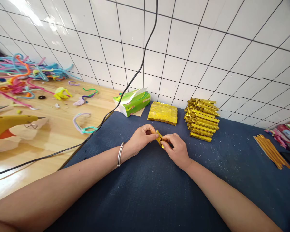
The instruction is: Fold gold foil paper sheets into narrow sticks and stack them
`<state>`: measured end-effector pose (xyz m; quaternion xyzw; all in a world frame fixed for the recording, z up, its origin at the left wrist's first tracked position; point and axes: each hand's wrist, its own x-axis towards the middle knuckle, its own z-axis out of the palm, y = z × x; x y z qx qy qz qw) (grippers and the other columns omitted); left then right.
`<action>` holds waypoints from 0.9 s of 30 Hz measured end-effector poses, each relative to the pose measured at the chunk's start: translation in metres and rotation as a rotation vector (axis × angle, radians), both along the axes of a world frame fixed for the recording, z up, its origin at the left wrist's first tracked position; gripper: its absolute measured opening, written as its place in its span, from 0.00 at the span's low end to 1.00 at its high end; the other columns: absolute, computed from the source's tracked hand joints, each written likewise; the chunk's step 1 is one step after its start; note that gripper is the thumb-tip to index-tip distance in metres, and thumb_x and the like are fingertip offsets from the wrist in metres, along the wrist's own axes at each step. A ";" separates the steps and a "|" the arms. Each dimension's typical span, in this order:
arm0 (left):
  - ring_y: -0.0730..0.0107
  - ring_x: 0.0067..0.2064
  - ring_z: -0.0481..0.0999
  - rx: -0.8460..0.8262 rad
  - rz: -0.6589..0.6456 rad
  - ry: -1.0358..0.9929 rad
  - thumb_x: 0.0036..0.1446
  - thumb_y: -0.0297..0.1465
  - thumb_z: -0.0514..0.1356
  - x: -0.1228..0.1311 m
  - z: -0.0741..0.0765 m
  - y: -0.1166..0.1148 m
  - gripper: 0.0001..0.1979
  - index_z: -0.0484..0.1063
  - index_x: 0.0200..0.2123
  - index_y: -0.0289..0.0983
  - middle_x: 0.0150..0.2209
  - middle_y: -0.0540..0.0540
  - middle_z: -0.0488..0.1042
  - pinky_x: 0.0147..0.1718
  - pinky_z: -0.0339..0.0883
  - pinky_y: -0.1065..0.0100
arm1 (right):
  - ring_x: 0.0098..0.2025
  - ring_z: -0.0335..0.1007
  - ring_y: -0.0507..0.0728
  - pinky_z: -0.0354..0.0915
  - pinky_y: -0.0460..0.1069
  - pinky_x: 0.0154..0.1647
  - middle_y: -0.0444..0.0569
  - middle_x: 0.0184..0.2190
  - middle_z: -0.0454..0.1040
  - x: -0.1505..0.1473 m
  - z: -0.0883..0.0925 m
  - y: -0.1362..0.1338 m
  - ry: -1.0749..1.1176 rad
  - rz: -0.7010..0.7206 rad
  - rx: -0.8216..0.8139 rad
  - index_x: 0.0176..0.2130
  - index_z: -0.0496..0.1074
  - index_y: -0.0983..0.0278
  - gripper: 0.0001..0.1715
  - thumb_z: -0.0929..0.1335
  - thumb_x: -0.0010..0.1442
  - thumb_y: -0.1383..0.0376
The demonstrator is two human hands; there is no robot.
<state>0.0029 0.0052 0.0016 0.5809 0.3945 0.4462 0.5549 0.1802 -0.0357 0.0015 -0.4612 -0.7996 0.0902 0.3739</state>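
A small folded piece of gold foil paper (159, 139) is pinched between both hands above the dark blue cloth (145, 193). My left hand (142, 138) grips its upper left side with thumb and fingers, and a silver bracelet circles that wrist. On the other side, my right hand (177, 149) is closed on the foil paper with thumb and forefinger. Just beyond the hands lies a flat stack of gold foil sheets (162, 112). To its right rises a pile of narrow folded gold strips (201, 120).
A green tissue box (132, 102) stands against the tiled wall. A black cable (135, 75) hangs down and runs left across the wooden table (60, 122). A yellow glue gun (9, 127) and colourful pipe cleaners (33, 72) lie left. Brownish-gold strips (272, 151) lie at right.
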 end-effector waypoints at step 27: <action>0.81 0.25 0.64 -0.044 -0.167 -0.147 0.50 0.27 0.59 -0.006 -0.003 0.002 0.05 0.67 0.33 0.35 0.31 0.51 0.69 0.24 0.60 0.75 | 0.42 0.66 0.59 0.63 0.56 0.45 0.51 0.39 0.73 0.002 -0.003 0.000 -0.140 0.059 0.083 0.45 0.66 0.61 0.12 0.64 0.59 0.66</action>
